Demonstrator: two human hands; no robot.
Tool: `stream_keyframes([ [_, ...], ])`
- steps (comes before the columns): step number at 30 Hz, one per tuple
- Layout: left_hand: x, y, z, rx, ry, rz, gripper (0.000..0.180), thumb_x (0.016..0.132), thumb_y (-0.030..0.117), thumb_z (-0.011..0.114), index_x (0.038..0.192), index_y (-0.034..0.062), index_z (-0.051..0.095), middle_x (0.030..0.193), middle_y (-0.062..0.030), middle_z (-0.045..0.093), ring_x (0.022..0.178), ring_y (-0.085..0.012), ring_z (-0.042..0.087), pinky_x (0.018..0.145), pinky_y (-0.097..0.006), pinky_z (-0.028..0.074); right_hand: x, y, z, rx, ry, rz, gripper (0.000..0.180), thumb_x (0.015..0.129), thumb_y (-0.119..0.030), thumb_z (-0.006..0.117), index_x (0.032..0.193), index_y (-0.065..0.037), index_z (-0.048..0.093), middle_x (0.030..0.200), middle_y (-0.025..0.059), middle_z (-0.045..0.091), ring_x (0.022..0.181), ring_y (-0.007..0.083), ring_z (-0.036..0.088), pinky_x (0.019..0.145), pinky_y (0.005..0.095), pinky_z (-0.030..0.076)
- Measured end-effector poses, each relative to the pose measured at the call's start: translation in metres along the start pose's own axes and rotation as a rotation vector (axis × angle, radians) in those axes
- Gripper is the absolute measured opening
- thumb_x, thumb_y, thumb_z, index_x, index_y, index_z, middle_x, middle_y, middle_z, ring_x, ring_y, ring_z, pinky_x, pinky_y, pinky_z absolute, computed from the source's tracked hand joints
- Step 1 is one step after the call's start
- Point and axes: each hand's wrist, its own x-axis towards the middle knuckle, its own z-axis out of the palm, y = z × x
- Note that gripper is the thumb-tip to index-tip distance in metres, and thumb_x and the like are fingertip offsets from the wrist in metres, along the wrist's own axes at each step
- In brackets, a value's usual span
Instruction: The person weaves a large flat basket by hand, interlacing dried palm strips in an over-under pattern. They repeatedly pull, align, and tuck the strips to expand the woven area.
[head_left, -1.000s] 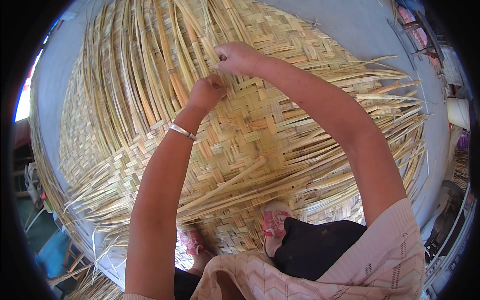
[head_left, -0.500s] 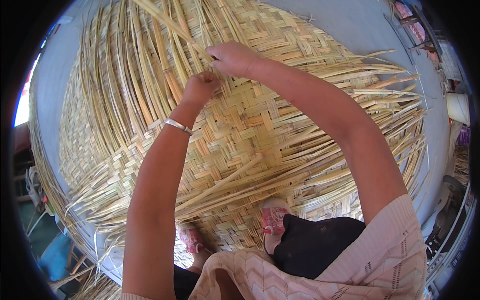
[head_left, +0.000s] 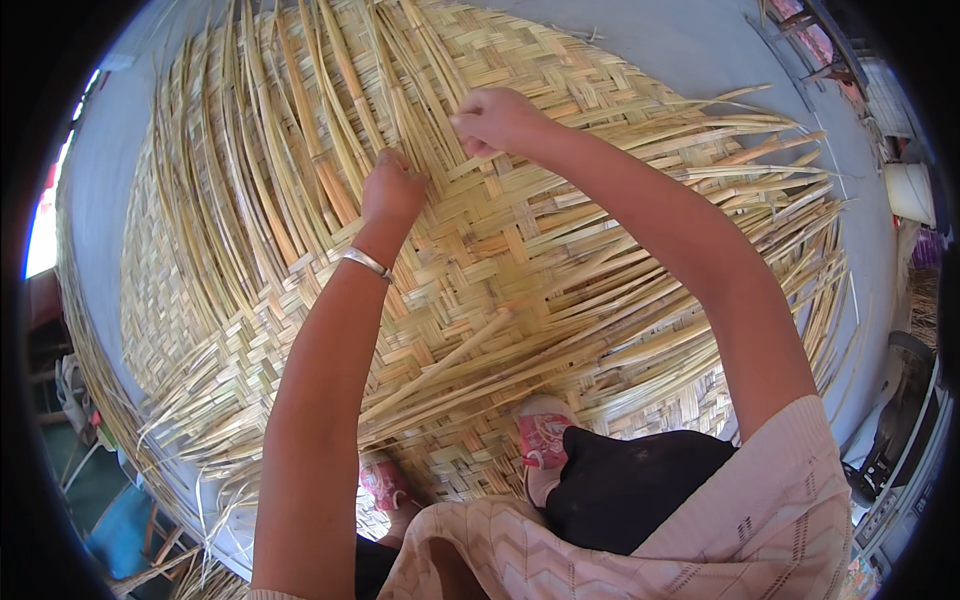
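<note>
A large mat woven from pale yellow-green reed strips spreads beneath both hands. My left hand is closed, its fingertips down at the weave beside the lower ends of long loose reed strips. Those strips run toward the far edge. Slightly farther off and to the right, my right hand is also closed, low over the mat, with a gap between it and the left. What either hand pinches, if anything, is hidden by the fingers. A silver bracelet circles my left wrist.
More unwoven reed ends fan out past the mat's right side. A bundle of strips crosses in front of my red shoes, which stand on the mat. Grey floor surrounds it. A white bucket stands at far right.
My right hand has moved right, away from the left hand. The thick reed strip that slanted from the upper left to my right hand no longer lies across the others.
</note>
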Motion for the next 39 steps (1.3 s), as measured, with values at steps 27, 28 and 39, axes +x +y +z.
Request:
stream_keyframes([
  [27,-0.044,0.062,0.038,0.06,0.07,0.087,0.031,0.074,0.03,0.073,0.095,0.009,0.063,0.109,-0.0105,0.06,0.111,-0.0294,0.052,0.09,-0.04,0.046,-0.06,0.059,-0.047,1.084,0.485,0.223,0.019,0.095,-0.021,0.057,0.1,-0.003,0.052,0.095,0.0107,0.06,0.086,0.0205,0.061,0.076,0.0338,0.055],
  [28,-0.045,0.066,0.039,0.089,0.078,0.053,0.031,0.074,0.03,0.073,0.096,0.0099,0.063,0.111,-0.0101,0.059,0.113,-0.0292,0.051,0.092,-0.04,0.045,-0.06,0.06,-0.046,1.081,0.507,0.215,0.02,0.095,-0.02,0.058,0.1,-0.002,0.051,0.096,0.0114,0.059,0.086,0.021,0.061,0.076,0.0346,0.055],
  [39,-0.044,0.082,0.037,0.115,0.024,-0.08,0.038,0.076,0.021,0.069,0.111,0.012,0.058,0.121,-0.0079,0.052,0.122,-0.0274,0.045,0.1,-0.044,0.039,-0.057,0.075,-0.046,1.147,0.678,0.178,0.022,0.095,-0.013,0.053,0.106,0.004,0.045,0.104,0.0171,0.052,0.088,0.0253,0.059,0.079,0.0403,0.058],
])
